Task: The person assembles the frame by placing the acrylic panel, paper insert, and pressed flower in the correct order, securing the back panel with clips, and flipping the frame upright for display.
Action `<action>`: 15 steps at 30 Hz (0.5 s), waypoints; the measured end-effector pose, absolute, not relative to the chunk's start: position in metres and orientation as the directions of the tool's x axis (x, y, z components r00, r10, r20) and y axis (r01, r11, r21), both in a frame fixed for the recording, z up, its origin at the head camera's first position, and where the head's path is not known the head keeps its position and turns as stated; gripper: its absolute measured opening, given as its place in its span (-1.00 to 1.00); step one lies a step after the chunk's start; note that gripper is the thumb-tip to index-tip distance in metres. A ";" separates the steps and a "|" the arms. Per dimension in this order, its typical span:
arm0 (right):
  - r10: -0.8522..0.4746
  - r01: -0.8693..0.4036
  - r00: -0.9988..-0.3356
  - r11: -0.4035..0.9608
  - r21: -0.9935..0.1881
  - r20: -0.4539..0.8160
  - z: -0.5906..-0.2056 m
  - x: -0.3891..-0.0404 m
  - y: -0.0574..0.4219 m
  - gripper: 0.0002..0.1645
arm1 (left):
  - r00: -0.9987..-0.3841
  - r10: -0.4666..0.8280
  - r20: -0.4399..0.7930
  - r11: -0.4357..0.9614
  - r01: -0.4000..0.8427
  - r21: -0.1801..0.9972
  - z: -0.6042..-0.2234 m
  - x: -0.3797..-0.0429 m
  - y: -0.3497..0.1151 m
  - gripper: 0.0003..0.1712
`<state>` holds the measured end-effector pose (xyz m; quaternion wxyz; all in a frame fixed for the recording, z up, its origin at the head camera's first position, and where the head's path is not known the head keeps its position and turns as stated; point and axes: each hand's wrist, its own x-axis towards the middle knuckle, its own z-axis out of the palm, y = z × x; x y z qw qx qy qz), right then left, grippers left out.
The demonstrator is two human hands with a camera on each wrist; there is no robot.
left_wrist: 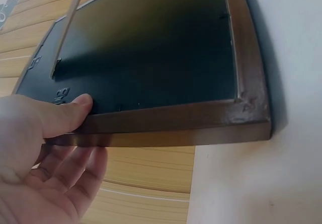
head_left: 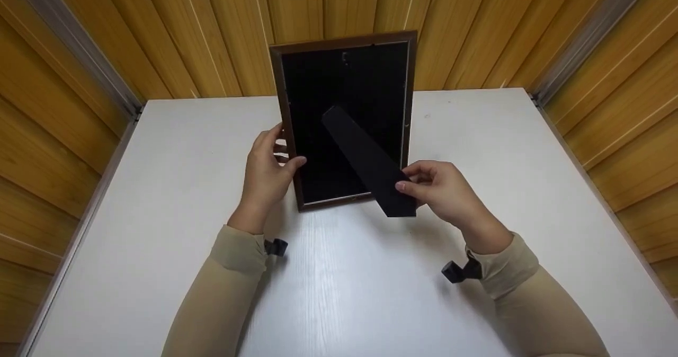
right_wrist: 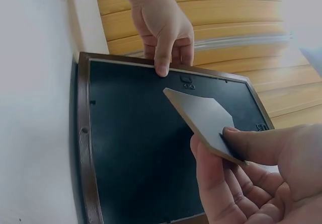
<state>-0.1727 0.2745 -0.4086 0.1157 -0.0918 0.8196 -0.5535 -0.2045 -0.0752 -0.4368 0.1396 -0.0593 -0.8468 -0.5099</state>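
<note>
A brown picture frame (head_left: 318, 81) is held upright at a slight tilt, its black back towards me. My left hand (head_left: 267, 171) grips the frame's left edge, with the thumb on the back and the other fingers behind. From the middle of the backing a black stand leg (head_left: 365, 158) slants out, down to the right. My right hand (head_left: 442, 190) pinches the leg's wide lower end between thumb and fingers. In the right wrist view the leg (right_wrist: 201, 118) stands away from the backing. The frame's front is hidden. Whether its lower edge touches the table cannot be told.
Under the hands lies a white table (head_left: 328, 293). Wood-look panels (head_left: 212, 28) rise behind it and on both sides, with metal strips (head_left: 79, 39) at the corners. Small metal hangers (head_left: 346, 57) are fixed to the backing. Each wrist carries a small black device (head_left: 461, 271).
</note>
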 end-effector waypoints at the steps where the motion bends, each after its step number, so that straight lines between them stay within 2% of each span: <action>1: -0.282 -0.021 -0.955 0.361 -0.932 -0.088 -0.408 -0.172 0.274 -0.68 | -0.950 -0.046 0.309 0.480 0.250 0.841 -0.437 -0.205 -0.075 -0.06; 15: -0.315 -0.017 -0.945 0.305 -0.952 -0.084 -0.401 -0.164 0.270 -0.67 | -0.936 -0.045 0.349 0.552 0.268 0.790 -0.440 -0.202 -0.073 -0.02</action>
